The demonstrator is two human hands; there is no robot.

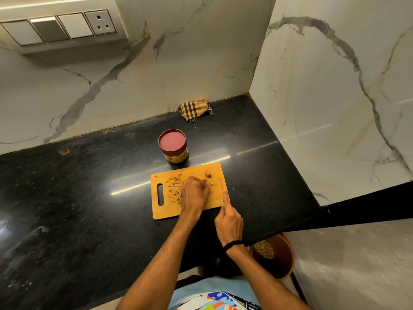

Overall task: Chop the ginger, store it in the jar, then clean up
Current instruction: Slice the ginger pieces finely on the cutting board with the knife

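Two hands busy over a wooden chopping board (161,211), set close to the front edge of the worktop (89,186), right of its middle. Left hand (194,194) curled knuckles-up, fingertips pinning a small piece of ginger (203,186) to the board. Right hand (229,222) wrapped round the handle of a knife (222,186), forefinger laid along the spine, thin blade pointing toward the back edge, just right of the pinned piece. Blade touching the wood or not: cannot tell. Cut ginger strips (173,189) heaped on the board's left half beside the handle slot; one uncut knob (208,174) near its far right corner. Jar (177,156) with maroon lid (172,141) on, just behind the board, some pale contents inside. Checked cloth (194,109) bunched against the wall at the back edge. Brown bin (281,258) below the front right corner.

Likely mid-chop. Ginger probably firm, fibrous, light, a little damp and prone to rolling: hold from above in a claw grip, fingertips tucked back from the blade. Strips small and loose: gather by scooping or scraping off the board, not by pinching singly. Jar likely light and smooth: grip round the body while twisting the lid.
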